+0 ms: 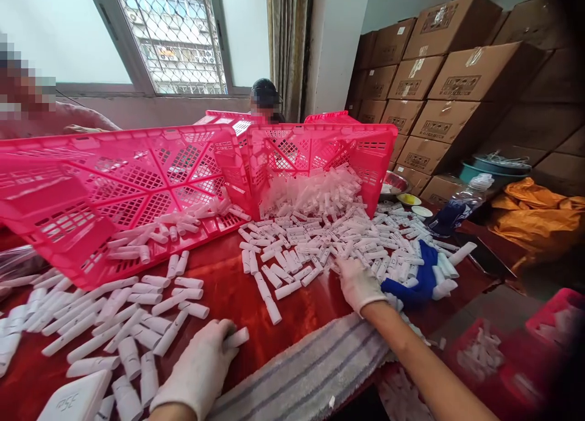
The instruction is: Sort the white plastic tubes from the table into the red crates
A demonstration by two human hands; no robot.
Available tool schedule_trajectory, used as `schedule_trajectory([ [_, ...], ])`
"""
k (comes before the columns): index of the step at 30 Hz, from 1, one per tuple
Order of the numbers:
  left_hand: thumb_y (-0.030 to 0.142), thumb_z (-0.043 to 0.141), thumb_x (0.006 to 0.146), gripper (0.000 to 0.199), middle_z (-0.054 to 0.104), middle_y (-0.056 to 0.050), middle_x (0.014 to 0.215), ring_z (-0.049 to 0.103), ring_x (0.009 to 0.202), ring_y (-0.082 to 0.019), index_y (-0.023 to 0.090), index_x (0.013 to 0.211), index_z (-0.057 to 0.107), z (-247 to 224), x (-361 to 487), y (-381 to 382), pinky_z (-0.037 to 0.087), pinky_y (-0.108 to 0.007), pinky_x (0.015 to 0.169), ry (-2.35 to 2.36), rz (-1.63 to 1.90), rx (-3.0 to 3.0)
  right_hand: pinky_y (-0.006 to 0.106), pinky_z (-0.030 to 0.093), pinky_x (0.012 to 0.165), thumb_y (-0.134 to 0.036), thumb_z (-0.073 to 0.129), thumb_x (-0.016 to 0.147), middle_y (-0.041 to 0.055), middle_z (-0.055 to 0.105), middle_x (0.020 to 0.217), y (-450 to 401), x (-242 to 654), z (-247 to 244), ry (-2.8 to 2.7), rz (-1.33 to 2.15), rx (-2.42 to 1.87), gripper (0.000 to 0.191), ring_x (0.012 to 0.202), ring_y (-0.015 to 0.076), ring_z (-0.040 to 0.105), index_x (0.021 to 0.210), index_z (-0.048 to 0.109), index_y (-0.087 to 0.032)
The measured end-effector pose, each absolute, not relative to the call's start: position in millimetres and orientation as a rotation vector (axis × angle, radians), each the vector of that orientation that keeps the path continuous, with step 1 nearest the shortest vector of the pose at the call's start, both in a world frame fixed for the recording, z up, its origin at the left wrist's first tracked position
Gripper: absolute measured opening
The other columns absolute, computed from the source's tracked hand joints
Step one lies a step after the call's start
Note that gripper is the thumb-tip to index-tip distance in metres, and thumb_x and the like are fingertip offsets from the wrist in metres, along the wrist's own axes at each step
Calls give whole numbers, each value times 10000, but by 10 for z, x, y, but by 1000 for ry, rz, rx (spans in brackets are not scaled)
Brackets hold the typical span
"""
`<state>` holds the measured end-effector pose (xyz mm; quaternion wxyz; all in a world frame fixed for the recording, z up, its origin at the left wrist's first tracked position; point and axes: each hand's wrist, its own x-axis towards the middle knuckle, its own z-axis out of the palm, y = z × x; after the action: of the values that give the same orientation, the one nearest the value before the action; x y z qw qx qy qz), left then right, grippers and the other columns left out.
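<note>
My left hand (198,366), in a white glove, is closed around a short white plastic tube (236,339) whose end sticks out past the fingers. My right hand (359,284), also gloved, is at the near edge of a large pile of white tubes (315,238). Its fingers are drawn together and point down among the tubes; what they pinch, if anything, is hidden. A blue cloth (423,272) lies just right of that hand, with tubes around it. More loose white tubes (130,317) lie left of my left hand.
Pink crates (183,171) lie tipped on the red table (292,311), with tubes spilling out. A striped towel (311,366) covers the near edge. A white device (75,399), a bottle (461,205) and cardboard boxes (461,74) surround the work area. Two people (265,98) sit beyond the crates.
</note>
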<state>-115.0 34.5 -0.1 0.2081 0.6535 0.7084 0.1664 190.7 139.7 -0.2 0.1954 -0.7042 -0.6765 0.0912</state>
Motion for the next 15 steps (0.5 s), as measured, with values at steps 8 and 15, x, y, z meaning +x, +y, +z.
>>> schedule_trajectory([
  [8,400,773,651,598,622,3,748,568,591,-110,197,1097,432,101,-482,290,441,-218,571,1036,1220,703,222,258,412,-549,618,766,-36,464,555,551,1342,-43,-1165,1450,-1041,380,439,82,332,890,608,-190],
  [15,261,841,595,516,643,-33,855,650,700,-125,170,998,531,121,-195,141,526,-225,680,866,1361,377,218,235,385,-585,767,574,-34,492,486,548,1287,-78,-846,1428,-1020,463,379,72,345,773,604,-200],
])
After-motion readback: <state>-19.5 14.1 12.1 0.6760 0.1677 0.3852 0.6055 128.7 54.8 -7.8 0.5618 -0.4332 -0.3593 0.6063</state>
